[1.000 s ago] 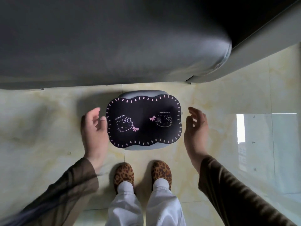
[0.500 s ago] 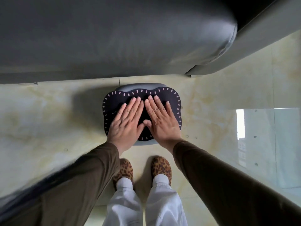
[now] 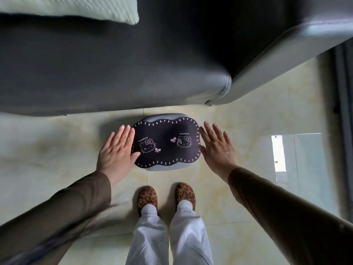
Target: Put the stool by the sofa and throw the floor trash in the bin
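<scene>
1. Left hand [image 3: 116, 150]: flat, palm down, fingers spread and straight, holding nothing. Its thumb overlaps the left edge of the stool's cover; contact looks likely, can't confirm from here.
2. Stool [image 3: 166, 144]: on the floor [image 3: 47, 150], grey base with a dark scalloped cartoon-cat cover on top. Sits just in front of the sofa [image 3: 114, 64], near its right-hand seat corner, between both hands.
3. Right hand [image 3: 216, 148]: open, fingers splayed, empty, at the stool's right edge.
4. Slippers [image 3: 166, 196]: leopard print, on the floor just behind the stool.
</scene>
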A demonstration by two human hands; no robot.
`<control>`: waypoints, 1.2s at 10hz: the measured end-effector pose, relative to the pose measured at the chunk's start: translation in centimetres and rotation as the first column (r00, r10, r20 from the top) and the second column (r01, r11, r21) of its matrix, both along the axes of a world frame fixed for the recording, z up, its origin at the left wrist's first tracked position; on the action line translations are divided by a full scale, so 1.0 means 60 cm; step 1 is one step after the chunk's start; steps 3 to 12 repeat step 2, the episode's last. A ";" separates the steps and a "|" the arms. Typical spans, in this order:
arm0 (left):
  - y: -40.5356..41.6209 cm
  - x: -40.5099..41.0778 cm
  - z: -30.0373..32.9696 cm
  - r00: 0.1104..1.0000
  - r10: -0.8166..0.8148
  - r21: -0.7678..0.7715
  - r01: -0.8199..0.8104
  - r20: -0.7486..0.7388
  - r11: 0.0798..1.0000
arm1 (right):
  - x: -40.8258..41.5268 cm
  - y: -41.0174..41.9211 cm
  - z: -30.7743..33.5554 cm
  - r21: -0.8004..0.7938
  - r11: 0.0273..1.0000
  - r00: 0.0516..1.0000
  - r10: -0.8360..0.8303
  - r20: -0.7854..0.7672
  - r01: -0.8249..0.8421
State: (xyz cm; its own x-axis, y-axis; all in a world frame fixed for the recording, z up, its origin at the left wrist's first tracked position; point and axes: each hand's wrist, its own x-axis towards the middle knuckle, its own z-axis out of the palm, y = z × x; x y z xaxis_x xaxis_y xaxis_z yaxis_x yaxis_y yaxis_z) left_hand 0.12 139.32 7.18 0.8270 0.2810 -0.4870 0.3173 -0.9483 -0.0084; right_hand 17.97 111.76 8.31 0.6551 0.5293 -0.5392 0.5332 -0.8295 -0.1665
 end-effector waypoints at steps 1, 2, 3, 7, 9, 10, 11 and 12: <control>-0.005 0.000 0.132 0.997 0.058 -0.142 -0.063 -0.042 0.988 | -0.005 0.006 0.134 0.209 0.969 0.990 -0.122 -0.067 0.134; -0.011 0.001 0.307 0.993 0.116 -0.302 -0.116 -0.016 0.946 | -0.008 0.008 0.290 0.423 0.874 0.970 -0.190 -0.150 0.237; -0.011 0.001 0.307 0.993 0.116 -0.302 -0.116 -0.016 0.946 | -0.008 0.008 0.290 0.423 0.874 0.970 -0.190 -0.150 0.237; -0.011 0.001 0.307 0.993 0.116 -0.302 -0.116 -0.016 0.946 | -0.008 0.008 0.290 0.423 0.874 0.970 -0.190 -0.150 0.237; -0.011 0.001 0.307 0.993 0.116 -0.302 -0.116 -0.016 0.946 | -0.008 0.008 0.290 0.423 0.874 0.970 -0.190 -0.150 0.237; -0.011 0.001 0.307 0.993 0.116 -0.302 -0.116 -0.016 0.946 | -0.008 0.008 0.290 0.423 0.874 0.970 -0.190 -0.150 0.237; -0.011 0.001 0.307 0.993 0.116 -0.302 -0.116 -0.016 0.946 | -0.008 0.008 0.290 0.423 0.874 0.970 -0.190 -0.150 0.237; -0.011 0.001 0.307 0.993 0.116 -0.302 -0.116 -0.016 0.946 | -0.008 0.008 0.290 0.423 0.874 0.970 -0.190 -0.150 0.237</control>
